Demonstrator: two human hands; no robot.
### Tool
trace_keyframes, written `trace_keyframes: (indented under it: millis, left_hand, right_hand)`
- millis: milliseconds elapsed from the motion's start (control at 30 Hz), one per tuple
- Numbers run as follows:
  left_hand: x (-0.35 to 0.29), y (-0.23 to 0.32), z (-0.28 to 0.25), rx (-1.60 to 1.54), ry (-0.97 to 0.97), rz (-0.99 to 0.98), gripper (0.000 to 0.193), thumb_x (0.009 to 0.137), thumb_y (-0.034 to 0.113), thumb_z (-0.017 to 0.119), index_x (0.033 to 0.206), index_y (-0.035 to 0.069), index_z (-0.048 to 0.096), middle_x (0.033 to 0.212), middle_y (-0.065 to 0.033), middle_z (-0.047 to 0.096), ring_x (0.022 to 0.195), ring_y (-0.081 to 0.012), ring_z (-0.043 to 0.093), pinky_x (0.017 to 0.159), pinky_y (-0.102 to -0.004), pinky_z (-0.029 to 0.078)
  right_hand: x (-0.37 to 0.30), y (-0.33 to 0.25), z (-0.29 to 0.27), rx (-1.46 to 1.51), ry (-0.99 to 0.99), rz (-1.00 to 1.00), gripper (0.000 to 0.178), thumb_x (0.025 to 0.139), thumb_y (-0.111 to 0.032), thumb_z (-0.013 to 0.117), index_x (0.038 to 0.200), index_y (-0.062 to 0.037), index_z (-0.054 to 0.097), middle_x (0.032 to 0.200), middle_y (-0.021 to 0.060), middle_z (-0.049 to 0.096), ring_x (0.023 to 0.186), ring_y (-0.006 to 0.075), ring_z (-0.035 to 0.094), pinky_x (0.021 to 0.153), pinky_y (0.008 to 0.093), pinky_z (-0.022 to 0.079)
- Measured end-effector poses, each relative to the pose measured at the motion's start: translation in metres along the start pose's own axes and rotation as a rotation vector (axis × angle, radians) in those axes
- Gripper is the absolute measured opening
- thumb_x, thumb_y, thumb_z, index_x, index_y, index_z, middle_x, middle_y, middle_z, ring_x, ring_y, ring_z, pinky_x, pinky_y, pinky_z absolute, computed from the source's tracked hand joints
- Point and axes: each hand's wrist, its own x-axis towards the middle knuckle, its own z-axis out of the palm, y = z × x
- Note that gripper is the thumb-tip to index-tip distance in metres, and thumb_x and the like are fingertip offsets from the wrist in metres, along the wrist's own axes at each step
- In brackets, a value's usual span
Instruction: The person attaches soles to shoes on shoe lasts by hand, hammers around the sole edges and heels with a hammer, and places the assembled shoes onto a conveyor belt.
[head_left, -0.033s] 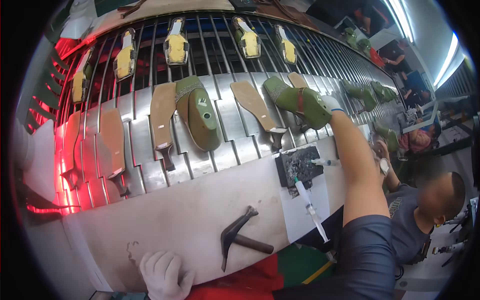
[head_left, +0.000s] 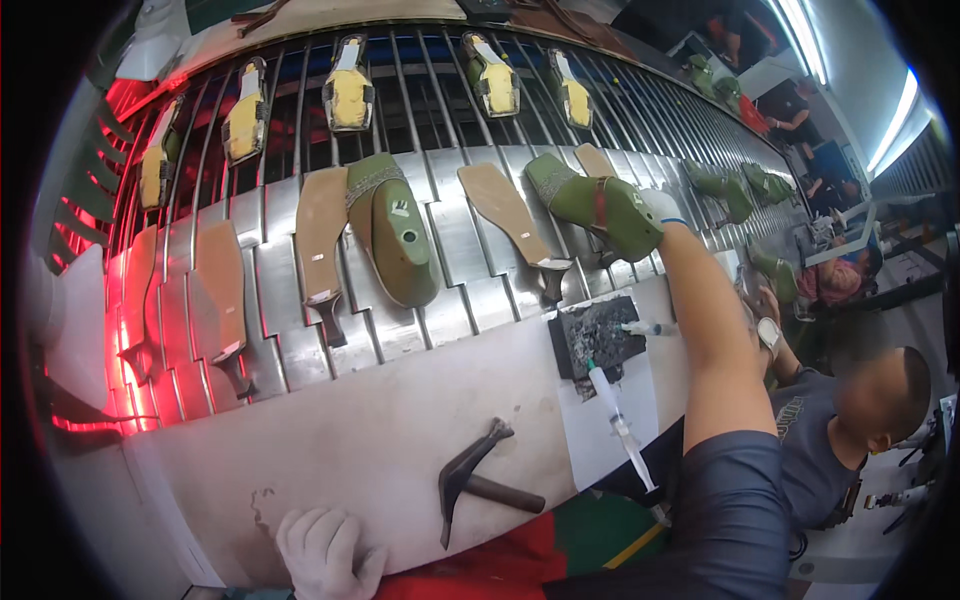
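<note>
My right hand (head_left: 658, 206), in a white glove, reaches over the conveyor and grips the far end of a green shoe last (head_left: 628, 230) with a glittery strap and a reddish-brown band. Its fingers are mostly hidden behind the last. At the near edge of the worktable rests my left hand (head_left: 328, 552), also gloved, its fingers loosely bent and thumb apart, holding nothing visible. To its right lies a hammer (head_left: 470, 483) with a dark head. Another strapped green last (head_left: 398, 240) sits on the conveyor beside tan heeled soles (head_left: 322, 235).
The slatted metal conveyor (head_left: 450, 235) also carries yellow-bottomed lasts (head_left: 348, 95) along its far side. On the worktable (head_left: 370, 430) a dark block (head_left: 600, 335) stands by a syringe (head_left: 622, 425). A co-worker (head_left: 830, 440) is close on my right.
The soles, the other strapped last and the yellow-bottomed lasts have shifted slightly left on the conveyor. The last in my right hand stays nearly in place.
</note>
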Motion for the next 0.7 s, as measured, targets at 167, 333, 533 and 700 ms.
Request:
trace_keyframes:
  millis: [167,333,533,700]
  left_hand:
    - [0.036,-0.021,-0.01,-0.207,-0.137,-0.067,0.049,0.085,0.019,0.088,0.129,0.006,0.072,0.122,-0.0154,0.075,0.112,-0.0387,0.068,0.103,-0.053,0.05]
    - [0.054,-0.014,0.003,-0.102,-0.076,-0.152,0.045,0.084,0.021,0.089,0.125,0.007,0.075,0.121,-0.014,0.075,0.109,-0.0365,0.069,0.098,-0.0513,0.052]
    - [0.053,-0.017,0.0,-0.106,-0.092,-0.171,0.037,0.086,0.025,0.089,0.117,0.01,0.077,0.115,-0.0097,0.076,0.103,-0.033,0.07,0.092,-0.0498,0.053]
    - [0.059,-0.022,0.0,-0.15,-0.053,-0.171,0.037,0.084,0.024,0.088,0.116,0.011,0.076,0.11,-0.0071,0.075,0.096,-0.0308,0.069,0.087,-0.0482,0.051]
  right_hand:
    - [0.066,0.059,-0.009,0.125,0.381,0.159,0.044,0.098,-0.028,0.056,0.116,0.0053,0.078,0.118,0.0336,0.076,0.118,0.0492,0.073,0.105,0.055,0.057]
    - [0.102,-0.054,-0.094,0.341,0.472,0.15,0.041,0.1,-0.026,0.055,0.111,0.0058,0.078,0.119,0.0361,0.075,0.118,0.0505,0.073,0.106,0.0561,0.057]
    - [0.168,-0.136,-0.115,0.362,0.161,0.089,0.111,0.088,-0.06,0.084,0.163,0.0069,0.036,0.14,0.037,0.069,0.13,0.046,0.071,0.113,0.051,0.056]
    - [0.15,-0.176,-0.126,0.261,0.311,0.361,0.09,0.094,-0.039,0.078,0.167,-0.0073,0.036,0.15,0.0324,0.062,0.138,0.0444,0.066,0.115,0.0492,0.055]
